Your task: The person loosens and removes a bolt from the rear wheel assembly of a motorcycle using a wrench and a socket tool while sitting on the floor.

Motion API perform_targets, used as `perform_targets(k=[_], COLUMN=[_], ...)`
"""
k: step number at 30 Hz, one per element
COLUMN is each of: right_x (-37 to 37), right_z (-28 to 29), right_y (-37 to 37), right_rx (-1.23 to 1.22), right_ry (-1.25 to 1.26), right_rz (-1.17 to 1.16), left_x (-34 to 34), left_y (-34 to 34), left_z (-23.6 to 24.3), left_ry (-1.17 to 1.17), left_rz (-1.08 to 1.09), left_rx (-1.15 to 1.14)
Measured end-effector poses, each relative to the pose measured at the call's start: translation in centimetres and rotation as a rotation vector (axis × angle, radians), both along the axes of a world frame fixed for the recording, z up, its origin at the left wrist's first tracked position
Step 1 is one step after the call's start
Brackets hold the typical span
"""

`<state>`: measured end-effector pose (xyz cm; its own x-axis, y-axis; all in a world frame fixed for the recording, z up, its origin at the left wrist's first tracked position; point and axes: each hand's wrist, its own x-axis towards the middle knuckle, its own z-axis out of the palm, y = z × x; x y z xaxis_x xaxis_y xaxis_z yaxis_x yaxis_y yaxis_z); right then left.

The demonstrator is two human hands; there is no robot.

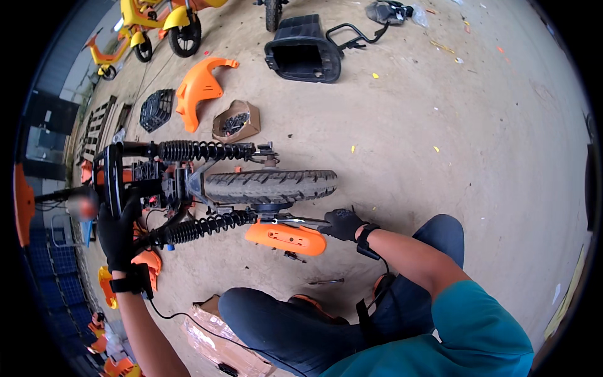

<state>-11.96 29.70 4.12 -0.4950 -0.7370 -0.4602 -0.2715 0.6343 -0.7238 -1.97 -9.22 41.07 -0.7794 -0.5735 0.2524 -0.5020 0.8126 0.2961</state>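
While the open brown cardboard box (235, 121) on the concrete floor (440, 125) holds a heap of small dark metal parts, it lies well beyond both hands, on the far side of the wheel from the fingers. Just beside the right-hand fingers lies the stripped rear end of a scooter (188, 188), on its side, its long axis running left to right across the view. Its knobbly black rubber tyre (270, 186) points toward the person's right, and a black coil-spring shock absorber (201, 151) lies along the far side, with a second one (204, 227) along the near side. The right hand (342, 224), in a black textured glove, has its fingers closed on the right end of a smooth, glossy orange plastic guard (286, 237), a rounded oblong that lies parallel to the tyre on its near side and reaches leftward from the fingertips. The left hand (119, 234), also in a black glove, has its fingers wrapped round the black frame bar (116, 179) at the scooter's left end. Beyond the box, away from the fingers, lie a curved orange plastic fender (201, 88), a black ribbed grille panel (157, 110) and a deep black plastic tub (304, 50) with its open mouth facing up. Near the person's knees, a slim metal tool (326, 281) lies on the floor, below the right-hand fingers.
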Motion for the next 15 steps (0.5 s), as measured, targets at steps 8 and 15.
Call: perform_targets(k=[8,15], right_x=[-0.4,-0.3], right_z=[-0.9,-0.7], right_y=[0.7,0.3], right_rx=[0.011,0.079], right_ry=[0.113,0.159], right_rz=[-0.032,-0.038], left_x=[-1.1,0.5], left_y=[0.0,-3.4], left_z=[-0.8,-0.6], left_ry=[0.018,-0.168], left_rz=[-0.078,-0.213], left_rx=[0.088,-0.064])
